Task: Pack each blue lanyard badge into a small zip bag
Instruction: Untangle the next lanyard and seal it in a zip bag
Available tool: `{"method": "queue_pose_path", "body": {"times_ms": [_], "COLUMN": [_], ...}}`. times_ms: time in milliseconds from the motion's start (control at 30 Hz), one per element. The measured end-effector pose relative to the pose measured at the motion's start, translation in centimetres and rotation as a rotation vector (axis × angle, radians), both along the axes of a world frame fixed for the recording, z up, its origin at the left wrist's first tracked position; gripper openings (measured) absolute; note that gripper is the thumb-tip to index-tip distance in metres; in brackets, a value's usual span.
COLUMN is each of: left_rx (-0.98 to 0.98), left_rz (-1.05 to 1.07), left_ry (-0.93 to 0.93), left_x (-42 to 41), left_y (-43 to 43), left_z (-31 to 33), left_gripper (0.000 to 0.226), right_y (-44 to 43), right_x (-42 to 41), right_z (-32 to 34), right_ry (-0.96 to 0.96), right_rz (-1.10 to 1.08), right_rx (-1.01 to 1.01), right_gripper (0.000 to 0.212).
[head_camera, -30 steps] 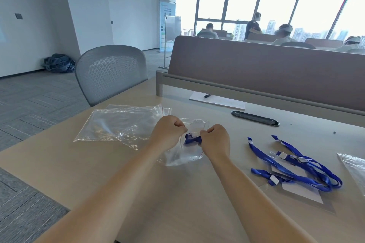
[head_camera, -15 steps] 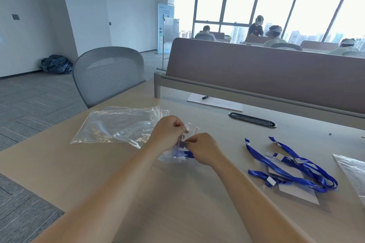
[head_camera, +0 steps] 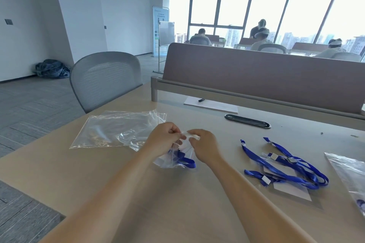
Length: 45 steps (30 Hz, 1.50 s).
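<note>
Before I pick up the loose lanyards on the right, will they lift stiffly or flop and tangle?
Probably floppy: the lanyards lie in limp, crossing loops, so straps would likely dangle and snag each other. Likely light, being thin ribbon with small clips. The flat card under them may slide on the smooth table rather than lift.

Open desk (head_camera: pixel 167 213) up front btwn bag pile (head_camera: pixel 110 132) left & loose lanyards (head_camera: pixel 282 165) right; divider (head_camera: pixel 256 77) blocks rear.

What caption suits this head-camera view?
Left hand and right hand pinch the top of a small clear zip bag holding a blue lanyard badge.
</note>
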<state>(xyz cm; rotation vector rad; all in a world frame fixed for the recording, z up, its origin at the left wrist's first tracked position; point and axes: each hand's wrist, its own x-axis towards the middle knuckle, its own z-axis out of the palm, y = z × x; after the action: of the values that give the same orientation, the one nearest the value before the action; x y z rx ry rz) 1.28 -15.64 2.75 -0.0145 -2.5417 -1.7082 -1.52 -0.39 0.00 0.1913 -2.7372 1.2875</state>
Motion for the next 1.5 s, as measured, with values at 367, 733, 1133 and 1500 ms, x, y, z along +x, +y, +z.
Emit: {"method": "queue_pose_path", "body": {"times_ms": [367, 733, 1133, 1500], "left_rx": [-0.503, -0.318, -0.221, -0.107], "left_rz": [-0.116, 0.077, 0.02, 0.086], "left_ry": [-0.093, 0.06, 0.132, 0.207], "left_x": [3.8, 4.4, 3.9, 4.2], "left_y": [-1.7, -3.3, -2.8, -3.1], "left_z": [-0.4, 3.0, 3.8, 2.3], "left_gripper": [0.039, 0.021, 0.032, 0.005], "right_y": [1.0, 2.5, 5.8, 4.6], "right_x": [2.3, 5.4, 6.0, 5.6], "right_z": [2.9, 7.2, 7.8, 7.6], "right_ry": [0.013, 0.104, 0.142, 0.298], "right_rz": [-0.144, -0.138, -0.09, -0.044], "right_rx": [0.217, 0.259, 0.394, 0.605], "right_gripper": [0.036, 0.018, 0.015, 0.028]}}
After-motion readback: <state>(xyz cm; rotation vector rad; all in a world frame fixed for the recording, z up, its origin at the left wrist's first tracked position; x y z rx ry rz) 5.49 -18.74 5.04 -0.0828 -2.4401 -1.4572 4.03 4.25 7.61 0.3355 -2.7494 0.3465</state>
